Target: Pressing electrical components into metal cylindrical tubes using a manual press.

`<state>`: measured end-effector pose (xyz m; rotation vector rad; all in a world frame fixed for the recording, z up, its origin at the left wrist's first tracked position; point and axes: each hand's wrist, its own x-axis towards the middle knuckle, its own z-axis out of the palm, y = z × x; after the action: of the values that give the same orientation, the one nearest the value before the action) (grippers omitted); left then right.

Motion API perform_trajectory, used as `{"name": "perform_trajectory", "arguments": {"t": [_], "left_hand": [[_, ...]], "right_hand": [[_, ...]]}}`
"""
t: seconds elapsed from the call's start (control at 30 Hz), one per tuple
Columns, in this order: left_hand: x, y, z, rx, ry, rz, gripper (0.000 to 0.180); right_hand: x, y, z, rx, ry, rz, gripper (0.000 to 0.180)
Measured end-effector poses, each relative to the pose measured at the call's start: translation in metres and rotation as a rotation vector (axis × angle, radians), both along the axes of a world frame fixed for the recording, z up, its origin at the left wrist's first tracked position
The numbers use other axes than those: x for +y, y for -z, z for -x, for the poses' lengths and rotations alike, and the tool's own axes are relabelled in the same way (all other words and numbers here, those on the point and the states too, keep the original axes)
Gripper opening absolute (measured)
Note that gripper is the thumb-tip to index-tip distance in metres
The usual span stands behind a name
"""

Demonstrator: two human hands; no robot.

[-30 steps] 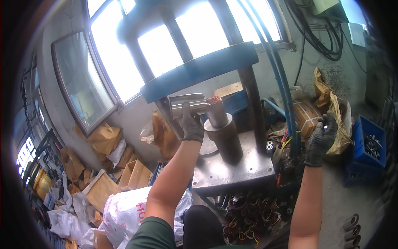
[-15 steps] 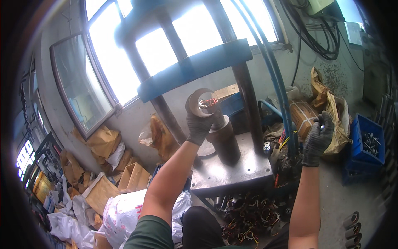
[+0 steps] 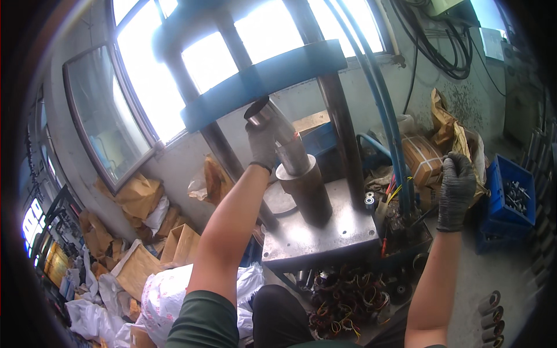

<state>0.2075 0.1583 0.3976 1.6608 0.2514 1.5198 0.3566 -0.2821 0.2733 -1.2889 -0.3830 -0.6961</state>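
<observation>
My left hand (image 3: 262,144), in a dark grey glove, is wrapped round a metal tube (image 3: 259,115) beneath the press's blue crossbeam. Tilted, the tube has its dark open end facing up and left; a trace of red wire shows near its lower end. Just below stands a silver cylinder (image 3: 295,158) on a thick dark metal sleeve (image 3: 309,194); whether the tube touches it I cannot tell. Off to the right, my gloved right hand (image 3: 455,191) is raised with its fingers closed together. What those fingers hold, if anything, is hidden.
The press's steel bed (image 3: 319,235) carries the sleeve between dark columns (image 3: 341,133). Wired coils (image 3: 348,296) lie heaped below. Blue hoses (image 3: 386,116) run down at the right, near a blue crate (image 3: 509,191) of metal parts. White sacks (image 3: 165,296) and cartons crowd the left.
The tube has gone up and left, turning so its wire-filled opening no longer faces me. More of the silver cylinder shows. My right hand has shifted slightly right.
</observation>
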Motion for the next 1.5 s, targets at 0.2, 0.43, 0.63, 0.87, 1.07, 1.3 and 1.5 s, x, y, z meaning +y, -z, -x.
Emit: {"name": "perform_trajectory", "arguments": {"t": [0.2, 0.43, 0.63, 0.87, 1.07, 1.3, 1.5], "left_hand": [[0.013, -0.008, -0.011, 0.089, 0.125, 0.159, 0.066], [0.019, -0.006, -0.015, 0.121, 0.185, 0.134, 0.067], [0.012, -0.005, -0.016, 0.153, 0.212, 0.064, 0.067], [0.012, 0.018, -0.019, 0.184, 0.085, 0.065, 0.068], [0.027, 0.099, -0.023, 0.025, 0.166, 0.072, 0.066], [0.01, 0.082, 0.001, 0.173, 0.273, 0.137, 0.064], [-0.006, 0.079, 0.005, 0.129, 0.255, 0.269, 0.08]], "right_hand": [[-0.021, -0.023, 0.024, 0.02, -0.049, 0.302, 0.019], [-0.021, -0.026, 0.032, 0.072, -0.111, 0.32, 0.023], [-0.023, -0.025, 0.04, 0.032, -0.109, 0.371, 0.026], [-0.036, -0.021, 0.048, 0.003, -0.122, 0.652, 0.023], [-0.055, -0.034, 0.092, -0.107, -0.035, 0.983, 0.012], [-0.107, -0.019, 0.129, -0.25, -0.462, 1.842, 0.021], [-0.108, 0.001, 0.154, -0.148, -0.438, 2.004, 0.02]]}}
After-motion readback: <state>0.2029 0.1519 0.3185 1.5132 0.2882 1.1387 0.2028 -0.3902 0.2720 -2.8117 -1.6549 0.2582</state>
